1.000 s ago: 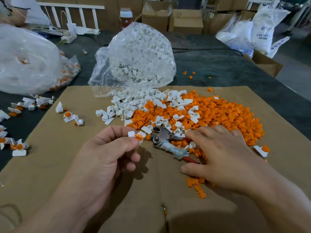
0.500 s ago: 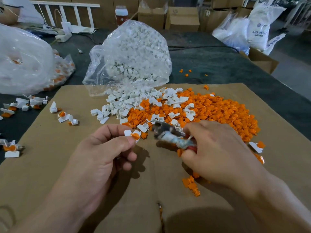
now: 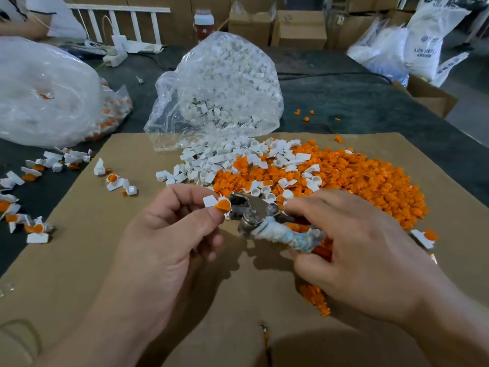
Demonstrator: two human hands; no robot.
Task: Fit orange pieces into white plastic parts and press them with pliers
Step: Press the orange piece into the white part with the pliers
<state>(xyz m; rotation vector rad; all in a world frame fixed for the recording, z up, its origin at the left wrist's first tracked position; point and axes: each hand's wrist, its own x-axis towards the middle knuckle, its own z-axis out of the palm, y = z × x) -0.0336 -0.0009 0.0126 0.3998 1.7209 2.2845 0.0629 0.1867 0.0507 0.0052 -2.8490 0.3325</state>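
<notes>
The white part (image 3: 210,201), its orange piece (image 3: 222,205) seated, is pinched between thumb and forefinger of the left hand (image 3: 169,234) over the middle of the cardboard sheet (image 3: 66,274), right at the nose of the pliers (image 3: 251,211). The right hand (image 3: 365,250) is wrapped round the handles, and the squeeze looks not yet made. A few finished pairs (image 3: 34,229) lie by the left edge of the desk (image 3: 344,102). The heap of orange pieces (image 3: 370,181) and the loose white parts (image 3: 211,165) suggest most remains.

I am working in a warehouse-type assembly workshop: stacked cardboard boxes (image 3: 299,27) and printed sacks (image 3: 423,41) line the rear; a bulk bag (image 3: 164,107) of white parts (image 3: 225,75) sits on my desk (image 3: 344,102).
</notes>
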